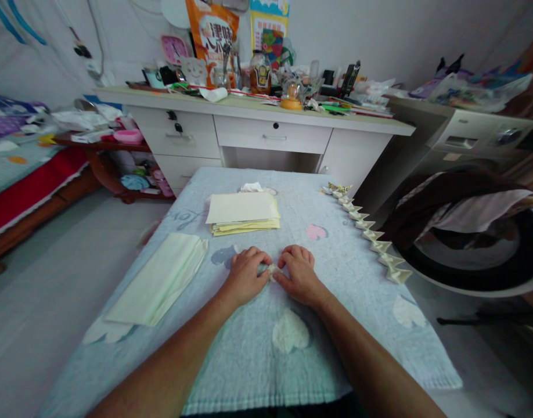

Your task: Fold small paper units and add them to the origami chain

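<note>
My left hand (248,271) and my right hand (299,273) meet over the middle of the cloth-covered table (231,371). Between their fingertips is a small piece of pale folded paper (272,271), mostly hidden by the fingers. Both hands are closed, thumbs and fingers pinching it from either side. Beyond them lies a stack of cream and yellow paper (244,208). To the left rests a pile of long pale green sheets (159,278). A line of pointed folded-paper pieces (373,234) runs along the table's right side.
Crumpled white tissue (251,187) lies behind the paper stack. A white desk (275,133) with a cluttered top stands against the far edge. At right is a washing machine (471,136) with its door open and dark clothes hanging out. A bed (35,180) is at left.
</note>
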